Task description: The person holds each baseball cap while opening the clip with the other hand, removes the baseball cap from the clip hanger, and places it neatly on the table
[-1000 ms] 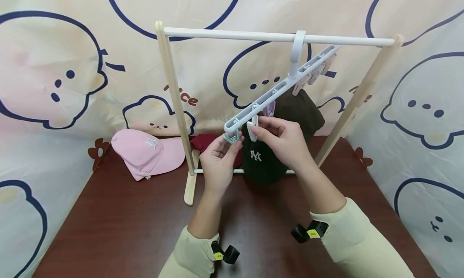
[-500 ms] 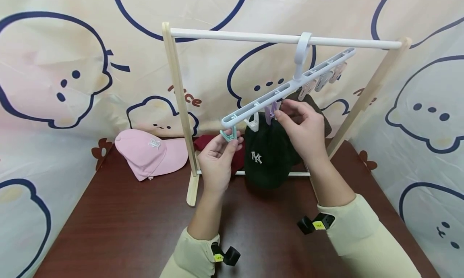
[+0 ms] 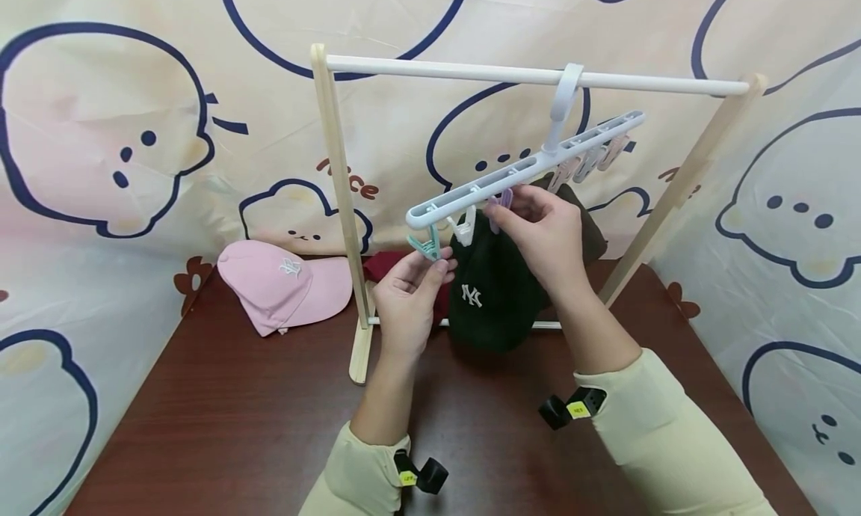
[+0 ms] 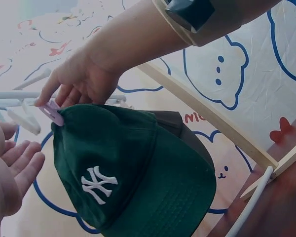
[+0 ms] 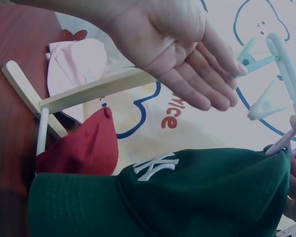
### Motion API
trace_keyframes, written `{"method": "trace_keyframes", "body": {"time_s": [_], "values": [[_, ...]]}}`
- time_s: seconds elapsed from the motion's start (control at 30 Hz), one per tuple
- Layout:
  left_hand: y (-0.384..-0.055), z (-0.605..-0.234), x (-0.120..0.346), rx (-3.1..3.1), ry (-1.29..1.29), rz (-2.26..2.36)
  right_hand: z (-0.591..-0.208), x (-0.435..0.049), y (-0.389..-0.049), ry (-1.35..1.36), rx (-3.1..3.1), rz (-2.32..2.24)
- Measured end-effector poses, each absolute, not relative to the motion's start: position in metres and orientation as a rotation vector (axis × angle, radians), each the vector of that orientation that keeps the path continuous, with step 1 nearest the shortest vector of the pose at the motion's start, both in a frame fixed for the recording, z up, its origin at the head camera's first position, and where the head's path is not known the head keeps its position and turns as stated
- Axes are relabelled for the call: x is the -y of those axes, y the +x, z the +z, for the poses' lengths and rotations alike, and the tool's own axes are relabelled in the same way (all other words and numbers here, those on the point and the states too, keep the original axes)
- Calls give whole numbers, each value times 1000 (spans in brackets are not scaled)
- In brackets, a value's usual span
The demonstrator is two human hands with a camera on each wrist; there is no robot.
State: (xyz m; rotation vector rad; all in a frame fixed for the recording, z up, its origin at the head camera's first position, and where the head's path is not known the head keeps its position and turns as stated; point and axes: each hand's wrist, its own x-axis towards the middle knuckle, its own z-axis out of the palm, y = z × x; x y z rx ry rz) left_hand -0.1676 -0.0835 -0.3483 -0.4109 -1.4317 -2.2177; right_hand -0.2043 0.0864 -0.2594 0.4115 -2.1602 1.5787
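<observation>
A pale blue clip hanger (image 3: pixel 525 170) hangs by its hook from the rack's top bar. My left hand (image 3: pixel 409 295) is at its near end, thumb and fingertips pinching the lower tip of a teal clip (image 3: pixel 429 245). My right hand (image 3: pixel 548 235) pinches a lilac clip (image 4: pixel 53 113), which grips the crown of a dark green cap (image 3: pixel 494 295) with a white NY emblem. The cap hangs from it, brim down in the left wrist view. Between my hands dangles a white clip (image 3: pixel 464 228) with nothing in it.
A wooden rack (image 3: pixel 341 179) with white bars stands on the brown table (image 3: pixel 269 426). A pink cap (image 3: pixel 282 284) lies left of it. A red cap (image 5: pixel 86 148) sits behind the green one. A dark brown cap (image 3: pixel 581 220) and several clips (image 3: pixel 592 161) are at the hanger's far end.
My right hand has moved from the white clip to the lilac one. My left hand has stayed by the teal clip. The hanger and green cap have swung slightly.
</observation>
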Motion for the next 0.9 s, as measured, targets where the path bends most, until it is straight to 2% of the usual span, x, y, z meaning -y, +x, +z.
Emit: {"method": "trace_keyframes", "body": {"time_s": [0.37,0.7,0.9], "values": [[-155,-340,81,1785,-683,-2122,-242,-67,-185,398,2168,1513],[-155,-324,61,1767,-788,-1778,-256,-73,-202,402,2106,1468],[-159,-314,59,1860,-754,-1559,-254,-72,-203,404,2095,1471]]}}
